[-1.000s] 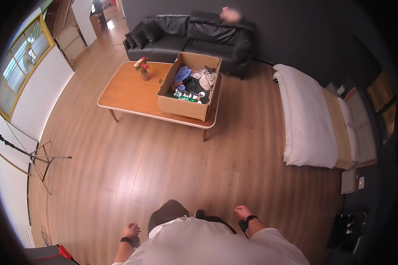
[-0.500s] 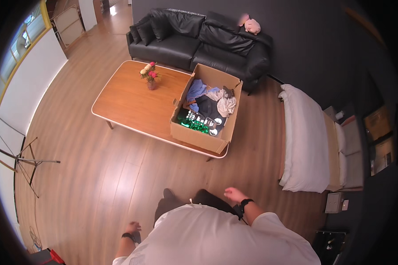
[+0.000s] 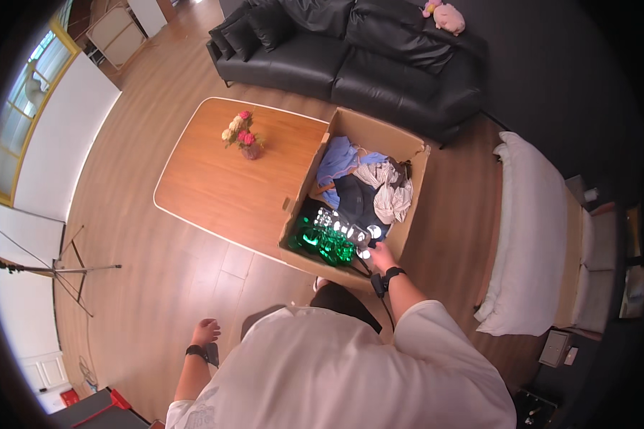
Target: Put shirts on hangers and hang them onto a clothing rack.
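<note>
A cardboard box (image 3: 327, 270) stands on the right end of the wooden table. Over its near right corner reaches my right hand (image 3: 383, 257), fingers loosely bent and pointing inward, with nothing visible in them. Close to that hand lie shiny green material (image 3: 325, 243) and a dark piece with bright white patches (image 3: 342, 224). Farther inside are a blue cloth (image 3: 336, 161), a dark cloth (image 3: 355, 200) and a striped cloth (image 3: 392, 200), all crumpled. My left hand (image 3: 206, 332) hangs low at my left side, away from the table, fingers partly spread and holding nothing.
A vase of flowers (image 3: 250, 150) stands on the wooden table (image 3: 229, 193). Behind is a black sofa (image 3: 286, 64) with a pink plush toy (image 3: 449, 19). To the right is a bed (image 3: 529, 236); a tripod stand (image 3: 86, 269) stands at the left.
I have come closer to the table and box. My right hand has moved forward from beside my body to the box's near right corner. My left hand has swung slightly forward.
</note>
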`<state>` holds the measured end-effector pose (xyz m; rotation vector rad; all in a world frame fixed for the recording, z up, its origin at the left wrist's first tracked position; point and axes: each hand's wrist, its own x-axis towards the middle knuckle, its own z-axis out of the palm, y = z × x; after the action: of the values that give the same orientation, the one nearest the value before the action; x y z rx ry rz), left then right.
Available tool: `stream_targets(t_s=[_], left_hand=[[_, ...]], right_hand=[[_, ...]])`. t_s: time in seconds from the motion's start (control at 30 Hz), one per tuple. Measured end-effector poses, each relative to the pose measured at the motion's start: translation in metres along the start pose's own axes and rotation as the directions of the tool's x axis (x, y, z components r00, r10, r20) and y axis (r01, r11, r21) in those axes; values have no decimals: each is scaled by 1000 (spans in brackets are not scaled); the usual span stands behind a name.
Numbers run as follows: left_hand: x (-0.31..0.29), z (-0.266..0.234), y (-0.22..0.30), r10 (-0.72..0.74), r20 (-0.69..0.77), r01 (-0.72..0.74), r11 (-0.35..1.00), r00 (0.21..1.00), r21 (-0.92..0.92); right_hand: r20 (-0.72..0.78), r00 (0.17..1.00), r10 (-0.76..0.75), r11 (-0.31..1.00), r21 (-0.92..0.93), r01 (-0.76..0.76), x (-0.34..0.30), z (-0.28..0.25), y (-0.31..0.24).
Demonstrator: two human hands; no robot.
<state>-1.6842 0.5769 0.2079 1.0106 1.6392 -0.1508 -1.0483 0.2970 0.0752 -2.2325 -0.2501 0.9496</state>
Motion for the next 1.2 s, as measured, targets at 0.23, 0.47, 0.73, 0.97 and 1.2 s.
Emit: stream_targets(t_s=[0.23,0.47,0.73,0.97,1.2], left_hand=[[26,65,202,442,138,-462,864,886,201],[47,271,403,373,724,-661,735,581,152],[184,375,353,10,564,-536,326,826,779],[208,395,311,-27,502,-448,412,865,794],[244,377,280,-138,709,-718,-24,692,696]], right_hand=[[-51,992,117,976,188,-106,63,34,-17],[-119,913,391,896,276,-347,77,53,1],[-121,875,468,859,295,-419,47,54,-44],[7,926,377,757,573,-313,51,60,-6],[-52,927,372,795,534,-289,52,50,-32]])
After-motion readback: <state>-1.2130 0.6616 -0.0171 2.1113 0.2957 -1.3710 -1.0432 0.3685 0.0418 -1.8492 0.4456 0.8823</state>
